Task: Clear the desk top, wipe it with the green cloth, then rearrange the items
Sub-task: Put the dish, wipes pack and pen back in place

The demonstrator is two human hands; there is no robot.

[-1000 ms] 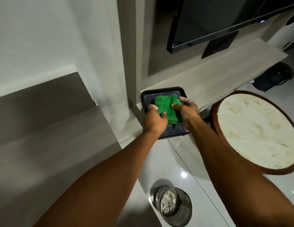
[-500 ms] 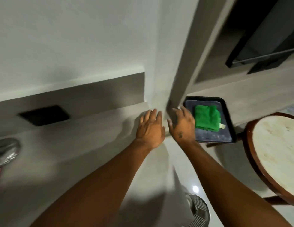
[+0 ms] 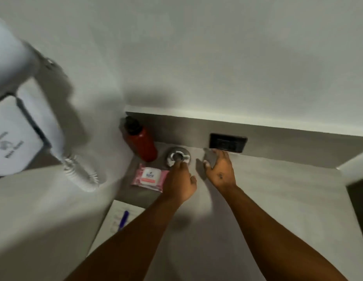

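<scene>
Two hands reach over the desk; the green cloth is not in sight.

The left hand stretches toward a round silver dish, and its fingertips touch the near rim. I cannot tell if it grips the dish or only touches it. The right hand is just beside it, near the back wall, with fingers spread and loose, holding nothing. A black socket sits on the wall right behind that hand. A red bottle with a black cap stands in the corner, left of the dish. A pink pack of wipes lies flat in front of the bottle. A notepad with a blue pen on it lies near the desk's front edge, partly under the left arm.
</scene>
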